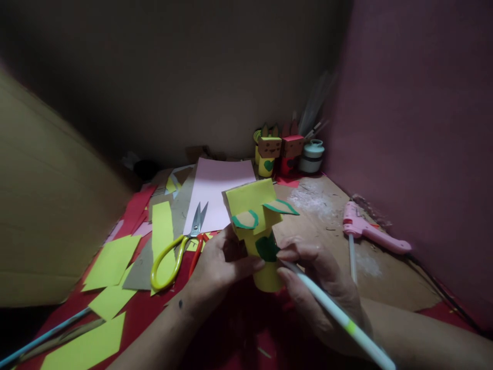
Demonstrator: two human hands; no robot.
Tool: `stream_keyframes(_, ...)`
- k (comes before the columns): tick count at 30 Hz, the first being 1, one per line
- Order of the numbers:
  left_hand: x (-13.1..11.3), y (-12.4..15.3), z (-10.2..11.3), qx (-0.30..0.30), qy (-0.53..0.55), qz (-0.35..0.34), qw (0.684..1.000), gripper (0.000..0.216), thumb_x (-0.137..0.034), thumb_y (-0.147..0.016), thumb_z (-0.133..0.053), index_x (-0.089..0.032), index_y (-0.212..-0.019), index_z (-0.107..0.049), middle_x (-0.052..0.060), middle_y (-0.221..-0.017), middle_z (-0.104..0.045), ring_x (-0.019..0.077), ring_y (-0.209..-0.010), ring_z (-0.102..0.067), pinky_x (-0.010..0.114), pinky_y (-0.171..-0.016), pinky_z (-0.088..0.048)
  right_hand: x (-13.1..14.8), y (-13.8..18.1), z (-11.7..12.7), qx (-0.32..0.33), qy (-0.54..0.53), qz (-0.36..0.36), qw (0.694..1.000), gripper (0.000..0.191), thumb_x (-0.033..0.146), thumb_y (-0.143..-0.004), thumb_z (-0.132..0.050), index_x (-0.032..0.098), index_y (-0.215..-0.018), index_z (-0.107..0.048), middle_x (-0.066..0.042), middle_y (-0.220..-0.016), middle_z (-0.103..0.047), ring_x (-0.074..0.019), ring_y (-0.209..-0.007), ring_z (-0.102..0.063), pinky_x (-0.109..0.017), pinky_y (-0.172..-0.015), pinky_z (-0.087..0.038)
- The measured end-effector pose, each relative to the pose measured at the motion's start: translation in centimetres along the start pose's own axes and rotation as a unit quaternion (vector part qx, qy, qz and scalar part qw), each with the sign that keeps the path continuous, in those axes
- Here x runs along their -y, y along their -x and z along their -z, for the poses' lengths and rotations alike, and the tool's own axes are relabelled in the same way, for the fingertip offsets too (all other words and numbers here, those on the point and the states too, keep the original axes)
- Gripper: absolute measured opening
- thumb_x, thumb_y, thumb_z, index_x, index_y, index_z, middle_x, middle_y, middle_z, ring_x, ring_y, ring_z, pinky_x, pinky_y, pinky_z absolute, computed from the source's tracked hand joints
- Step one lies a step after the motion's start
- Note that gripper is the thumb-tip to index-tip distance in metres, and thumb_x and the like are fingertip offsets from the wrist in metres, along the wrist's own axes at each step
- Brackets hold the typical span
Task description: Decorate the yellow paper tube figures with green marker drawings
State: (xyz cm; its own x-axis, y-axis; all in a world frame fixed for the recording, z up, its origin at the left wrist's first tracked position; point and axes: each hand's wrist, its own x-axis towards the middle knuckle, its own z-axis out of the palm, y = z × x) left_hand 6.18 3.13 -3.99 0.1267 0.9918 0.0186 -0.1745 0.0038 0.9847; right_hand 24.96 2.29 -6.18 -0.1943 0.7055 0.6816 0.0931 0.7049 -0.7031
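Note:
My left hand [215, 270] is closed around the left side of a small yellow paper figure [267, 277]. The figure has a tube body, a box-shaped head tilted toward me, and two green-edged, leaf-shaped ears [281, 207]. On its front is a dark green heart [268, 250]. Beside the heart, my right hand [319, 282] has its fingertips at the figure's right side. That same hand grips a white pen-like stick [335, 308] with a bright green band; its tip is hidden or too dim to make out.
Scissors [196, 226] with yellow and red handles lie left, among yellow paper pieces [111, 262] and a pink sheet [221, 190]. Finished-looking yellow [266, 165] and red [289, 164] figures stand behind, near a pale jar [311, 156]. A corded pink glue gun [377, 234] rests right.

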Motion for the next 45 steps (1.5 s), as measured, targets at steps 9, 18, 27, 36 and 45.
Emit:
stream_keyframes(9, 0.0, 0.1, 0.0, -0.003, -0.013, -0.007, 1.0, 0.038, -0.014, -0.067, -0.09, -0.018, -0.104, -0.079, 0.007, -0.095, -0.081, 0.0247, -0.088, -0.073, 0.032, -0.078, -0.058, -0.3, 0.1, 0.0, -0.006, 0.008, 0.008, 1.0, 0.027, 0.018, -0.096, -0.062, 0.034, -0.118, -0.059, -0.002, -0.09, -0.064, -0.0186, -0.076, -0.067, -0.031, -0.068, -0.06)
stream_keyframes(18, -0.1, 0.0, 0.0, -0.002, -0.019, 0.006, 1.0, 0.046, -0.013, -0.067, -0.09, -0.016, -0.111, -0.077, 0.009, -0.097, -0.082, 0.0261, -0.087, -0.073, 0.034, -0.079, -0.058, -0.1, 0.1, 0.1, 0.004, 0.019, 0.004, 1.0, 0.024, 0.02, -0.097, -0.062, 0.033, -0.117, -0.059, -0.002, -0.087, -0.062, -0.02, -0.076, -0.067, -0.032, -0.067, -0.06)
stream_keyframes(27, 1.2, -0.4, -0.1, 0.014, 0.044, -0.022, 0.999, 0.046, -0.013, -0.064, -0.09, -0.017, -0.107, -0.076, 0.01, -0.093, -0.081, 0.03, -0.086, -0.075, 0.039, -0.078, -0.06, -0.5, 0.0, 0.1, 0.008, 0.028, 0.026, 0.999, 0.024, 0.022, -0.097, -0.061, 0.033, -0.118, -0.059, -0.002, -0.085, -0.061, -0.022, -0.08, -0.066, -0.033, -0.068, -0.059)
stream_keyframes(36, 0.0, -0.2, -0.7, 0.0, 0.036, 0.02, 0.999, 0.045, -0.011, -0.062, -0.088, -0.016, -0.105, -0.074, 0.01, -0.097, -0.081, 0.0289, -0.089, -0.075, 0.034, -0.072, -0.057, -0.4, -0.1, 0.1, 0.015, 0.042, 0.021, 0.999, 0.024, 0.02, -0.097, -0.06, 0.033, -0.117, -0.058, -0.003, -0.086, -0.061, -0.0222, -0.082, -0.066, -0.034, -0.071, -0.059)
stream_keyframes(45, -0.3, -0.1, -0.6, 0.011, 0.016, 0.02, 1.0, 0.042, -0.015, -0.063, -0.089, -0.017, -0.103, -0.076, 0.007, -0.09, -0.08, 0.0205, -0.067, -0.066, 0.034, -0.067, -0.054, 0.2, -0.2, 0.2, 0.022, 0.063, 0.026, 0.997, 0.027, 0.016, -0.095, -0.059, 0.033, -0.116, -0.057, -0.003, -0.085, -0.061, -0.0244, -0.084, -0.066, -0.038, -0.071, -0.058)
